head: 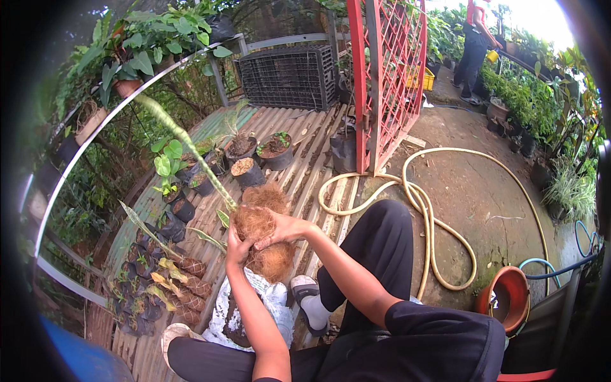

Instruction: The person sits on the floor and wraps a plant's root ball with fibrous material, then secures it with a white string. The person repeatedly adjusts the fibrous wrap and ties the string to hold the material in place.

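Observation:
Between my two palms sits a ball of brown coconut fibre, wrapped at the base of a long, mottled snake plant leaf that slants up and left. My left hand presses the near left side of the ball, and my right hand cups its right side. More loose coconut fibre lies just below my hands, with another tuft behind the ball. In front of me an opened white plastic sack holds dark soil. Short variegated leaves show left of the ball, their bases partly hidden.
Several fibre-wrapped plants lie left on the corrugated sheet, near black potted seedlings. A cream hose coils right, by an orange bucket. Beyond stand a red lattice gate, black crates and a person.

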The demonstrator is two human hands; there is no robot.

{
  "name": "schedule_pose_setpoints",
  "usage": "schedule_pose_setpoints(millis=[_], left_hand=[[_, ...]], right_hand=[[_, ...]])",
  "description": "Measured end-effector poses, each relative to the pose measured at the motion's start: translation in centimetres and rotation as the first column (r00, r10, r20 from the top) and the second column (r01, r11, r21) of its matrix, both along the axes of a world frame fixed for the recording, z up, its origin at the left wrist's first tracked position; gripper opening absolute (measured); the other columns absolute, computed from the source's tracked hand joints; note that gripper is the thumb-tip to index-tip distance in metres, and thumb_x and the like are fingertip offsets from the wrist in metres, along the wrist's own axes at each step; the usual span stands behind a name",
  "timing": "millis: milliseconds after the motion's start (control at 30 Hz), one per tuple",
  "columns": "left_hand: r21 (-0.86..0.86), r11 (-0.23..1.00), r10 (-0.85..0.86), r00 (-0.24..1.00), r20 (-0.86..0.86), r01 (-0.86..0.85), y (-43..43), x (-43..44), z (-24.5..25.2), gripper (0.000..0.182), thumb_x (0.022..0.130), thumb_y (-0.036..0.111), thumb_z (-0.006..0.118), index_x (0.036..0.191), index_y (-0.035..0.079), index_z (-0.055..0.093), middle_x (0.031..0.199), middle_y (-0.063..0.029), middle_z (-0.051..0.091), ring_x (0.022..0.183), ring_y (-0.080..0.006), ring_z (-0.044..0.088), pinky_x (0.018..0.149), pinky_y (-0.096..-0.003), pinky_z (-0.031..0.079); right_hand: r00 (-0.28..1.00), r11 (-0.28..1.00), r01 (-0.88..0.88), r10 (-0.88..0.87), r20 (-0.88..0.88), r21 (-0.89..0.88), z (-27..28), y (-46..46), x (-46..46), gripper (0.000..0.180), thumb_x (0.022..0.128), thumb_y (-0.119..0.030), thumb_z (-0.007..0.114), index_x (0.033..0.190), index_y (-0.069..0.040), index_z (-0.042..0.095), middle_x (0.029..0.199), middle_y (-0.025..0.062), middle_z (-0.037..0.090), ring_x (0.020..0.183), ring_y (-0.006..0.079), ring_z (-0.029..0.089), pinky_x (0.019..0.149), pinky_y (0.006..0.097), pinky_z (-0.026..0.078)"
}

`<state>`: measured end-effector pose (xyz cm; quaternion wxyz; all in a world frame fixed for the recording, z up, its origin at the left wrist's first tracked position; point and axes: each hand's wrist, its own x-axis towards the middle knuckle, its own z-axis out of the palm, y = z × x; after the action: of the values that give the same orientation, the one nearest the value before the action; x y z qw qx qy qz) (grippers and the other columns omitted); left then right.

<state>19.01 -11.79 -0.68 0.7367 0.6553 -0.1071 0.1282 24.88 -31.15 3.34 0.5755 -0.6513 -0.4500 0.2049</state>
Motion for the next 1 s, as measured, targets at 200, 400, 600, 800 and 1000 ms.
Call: schedule_pose_setpoints(millis=[200, 400, 600, 800, 1000], left_hand=[[-0.16, 0.974, -0.132, 0.974, 0.184, 0.162, -1.2, -0.6, 2.1, 0.078, 0.085, 0.028, 0.052, 0.152, -0.003, 0.028, 0.155, -0.0149, 0.036, 0.146, -0.0264, 0.032, 0.121, -0.0404, 0.02], [-0.26, 0.963, 0.0, 0.969, 0.248, 0.067, -0.4, 1.4, 1.7, 0.07, 0.097, 0.053, 0.042, 0.146, 0.003, 0.04, 0.157, -0.0156, 0.035, 0.146, -0.0268, 0.031, 0.122, -0.0429, 0.015], [-0.282, 0.921, 0.341, 0.905, 0.255, -0.267, 3.8, 0.8, 1.6, 0.081, 0.094, 0.075, 0.024, 0.13, 0.009, 0.056, 0.147, -0.0122, 0.05, 0.145, -0.0285, 0.031, 0.121, -0.0518, 0.005], [-0.657, 0.17, 0.803, 0.49, -0.34, -0.734, 2.9, 0.0, -6.9, 0.054, 0.102, 0.062, 0.035, 0.091, 0.013, 0.054, 0.085, -0.0022, 0.054, 0.081, -0.0156, 0.052, 0.07, -0.0309, 0.039], [-0.47, 0.528, 0.619, 0.699, -0.357, -0.707, -0.5, -2.7, -14.7, 0.072, 0.098, 0.069, 0.038, 0.132, 0.007, 0.048, 0.121, -0.0102, 0.056, 0.101, -0.0206, 0.06, 0.09, -0.0377, 0.051]], right_hand=[[0.974, 0.984, 0.159, -0.17, -0.15, -0.084, 2.4, -0.4, -2.0, 0.115, 0.071, -0.035, 0.091, 0.153, 0.008, 0.023, 0.135, 0.0172, 0.059, 0.125, 0.0214, 0.055, 0.112, 0.0345, 0.039], [0.867, 0.928, 0.321, -0.206, -0.454, 0.19, -1.1, 2.1, -1.1, 0.092, 0.076, -0.025, 0.085, 0.147, 0.007, 0.035, 0.125, 0.0143, 0.066, 0.114, 0.019, 0.062, 0.104, 0.033, 0.046], [0.733, 0.758, 0.624, -0.483, -0.479, 0.191, -0.7, 3.9, 0.7, 0.05, 0.081, -0.021, 0.078, 0.124, -0.002, 0.062, 0.115, 0.0094, 0.07, 0.104, 0.0197, 0.065, 0.094, 0.0366, 0.051], [0.669, 0.53, 0.732, -0.446, -0.594, 0.427, -1.5, 7.5, 2.6, 0.054, 0.084, -0.024, 0.077, 0.126, 0.002, 0.056, 0.115, 0.0109, 0.067, 0.099, 0.0202, 0.064, 0.088, 0.0342, 0.05], [0.689, 0.535, 0.708, -0.381, -0.617, 0.461, 0.3, 12.1, -1.8, 0.06, 0.085, -0.008, 0.074, 0.137, 0.003, 0.045, 0.119, 0.013, 0.065, 0.105, 0.021, 0.063, 0.095, 0.0336, 0.048]])
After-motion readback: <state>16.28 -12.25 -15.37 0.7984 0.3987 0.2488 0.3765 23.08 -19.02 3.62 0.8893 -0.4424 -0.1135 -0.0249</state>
